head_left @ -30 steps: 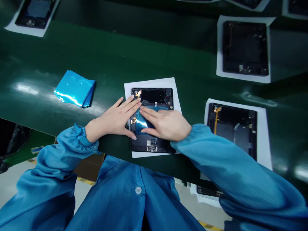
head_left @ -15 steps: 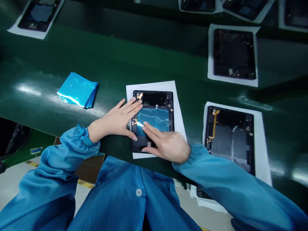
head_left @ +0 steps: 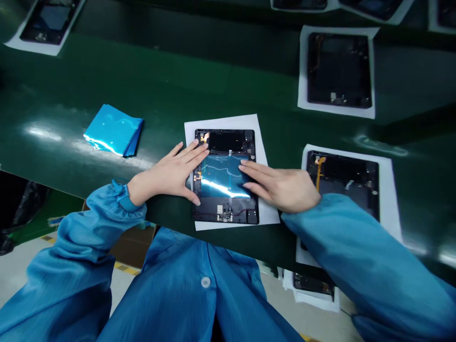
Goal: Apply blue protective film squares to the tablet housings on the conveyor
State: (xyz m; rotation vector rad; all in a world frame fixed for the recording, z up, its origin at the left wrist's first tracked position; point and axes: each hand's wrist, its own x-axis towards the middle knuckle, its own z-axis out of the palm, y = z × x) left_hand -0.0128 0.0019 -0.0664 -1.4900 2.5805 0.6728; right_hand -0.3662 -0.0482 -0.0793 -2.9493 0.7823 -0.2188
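Note:
A tablet with its inner parts exposed lies on a white sheet in front of me. A shiny blue film covers the middle of the tablet. My left hand rests with fingers spread over the tablet's left edge, thumb near its lower left. My right hand has its fingers stretched out, their tips on the right side of the film. Neither hand is wrapped round anything. To the left, a stack of blue film squares sits on the green table.
Another open tablet on white paper lies at the right, partly under my right sleeve. More stand at the upper right and upper left. A further tablet shows below the table's front edge.
My right hand has slid rightward and slightly up across the film, from its left part to its right edge, uncovering the tablet's lower part. My left hand has stayed in place on the tablet.

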